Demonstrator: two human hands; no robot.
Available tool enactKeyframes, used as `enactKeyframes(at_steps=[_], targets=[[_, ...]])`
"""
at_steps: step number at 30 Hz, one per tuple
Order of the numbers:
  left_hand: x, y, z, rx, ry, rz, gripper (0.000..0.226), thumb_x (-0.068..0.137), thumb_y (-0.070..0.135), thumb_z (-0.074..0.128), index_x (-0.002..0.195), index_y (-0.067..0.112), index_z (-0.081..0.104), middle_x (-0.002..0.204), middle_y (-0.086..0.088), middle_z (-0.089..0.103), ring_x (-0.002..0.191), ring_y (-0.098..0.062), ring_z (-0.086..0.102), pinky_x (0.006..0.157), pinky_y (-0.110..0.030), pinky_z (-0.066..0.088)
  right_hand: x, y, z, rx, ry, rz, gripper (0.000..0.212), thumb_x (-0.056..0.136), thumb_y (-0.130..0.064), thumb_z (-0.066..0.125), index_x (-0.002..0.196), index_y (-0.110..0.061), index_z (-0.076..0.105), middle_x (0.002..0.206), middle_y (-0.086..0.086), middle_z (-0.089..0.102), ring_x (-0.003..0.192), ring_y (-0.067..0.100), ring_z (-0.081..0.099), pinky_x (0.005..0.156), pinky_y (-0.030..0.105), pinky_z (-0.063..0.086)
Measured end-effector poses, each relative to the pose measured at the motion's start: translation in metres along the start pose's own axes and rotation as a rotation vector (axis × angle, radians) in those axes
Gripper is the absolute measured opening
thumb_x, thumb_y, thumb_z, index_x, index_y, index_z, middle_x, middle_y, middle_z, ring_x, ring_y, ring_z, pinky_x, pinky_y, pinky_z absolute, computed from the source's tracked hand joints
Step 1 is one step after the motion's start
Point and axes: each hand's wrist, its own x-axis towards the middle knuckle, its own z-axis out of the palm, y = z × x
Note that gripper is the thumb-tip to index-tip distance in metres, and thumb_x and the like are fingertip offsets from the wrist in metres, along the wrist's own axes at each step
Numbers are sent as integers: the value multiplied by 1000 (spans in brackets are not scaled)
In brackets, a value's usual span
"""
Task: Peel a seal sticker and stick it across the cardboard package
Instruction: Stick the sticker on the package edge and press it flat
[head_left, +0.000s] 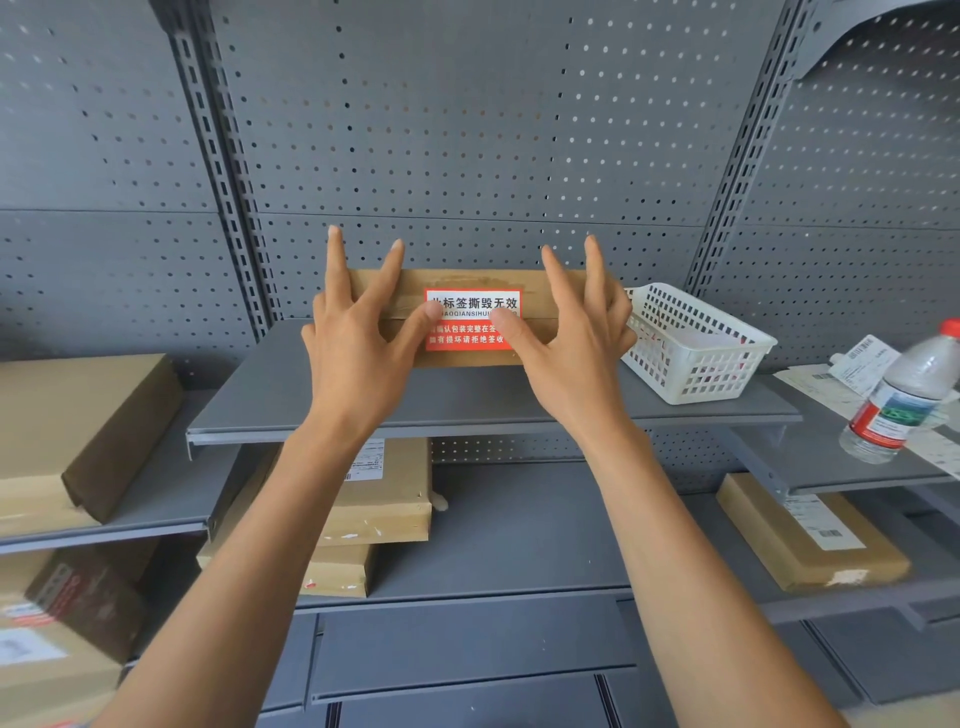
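Forearms: both reach up from the bottom edge.
Left hand (358, 332): fingers spread, thumb pressing the seal sticker (470, 319).
Right hand (576, 332): spread too, thumb on the sticker's right side.
Cardboard package (530, 283): lying on the grey shelf (467, 400) — sticker across its seam.
White basket (696, 343): just right of the package.

Grey metal shelving fills the view. Its back wall is a perforated panel (467, 130) dotted with small round holes, divided by slotted uprights (223, 171) that lean outward in the wide-angle picture. A flat grey shelf (467, 405) juts forward at mid-height, with lower shelves (519, 561) stepping down beneath it and side shelves (171, 499) set at slightly different heights. The light is even and soft, casting only faint shadows under the shelf edges.
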Motion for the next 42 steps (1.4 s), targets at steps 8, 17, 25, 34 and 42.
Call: enactKeyframes(at_steps=[8,17,25,34,42], targets=[[0,-1,-10,15,-81,17,78,89,53,70,156,39,33,172,-1,-5,145,-27,27,106,-35,16,1,5,-7,26,-39,-35,69,96,-53,60,157,-31,36,173,-1,6,153,35,10,115,59,15],[-3,5,-16,-9,-113,2,93,80,62,73,158,38,30,171,2,-9,151,-21,19,113,-40,17,-3,0,-11,13,-70,-38,81,90,-64,62,159,-37,30,174,-3,0,155,35,4,117,59,11],[-2,0,-18,-26,-133,13,92,81,42,82,157,36,30,172,2,-7,150,-21,20,109,-35,15,-1,7,-15,25,-118,-59,75,94,-49,66,159,-35,30,174,-2,1,155,35,5,118,60,10],[-9,8,-15,-27,-73,-17,98,74,58,82,157,37,33,172,5,-3,150,-18,20,108,-34,13,-7,-5,-16,22,-132,-16,100,77,-71,71,160,-39,24,173,-5,-12,157,34,-4,120,58,7],[-9,5,-18,-35,-72,-7,96,74,47,86,156,37,36,171,5,3,147,-19,23,110,-34,14,-5,1,-18,78,-165,-19,92,82,-46,80,158,-39,28,173,-5,-9,157,30,-3,122,62,9]])
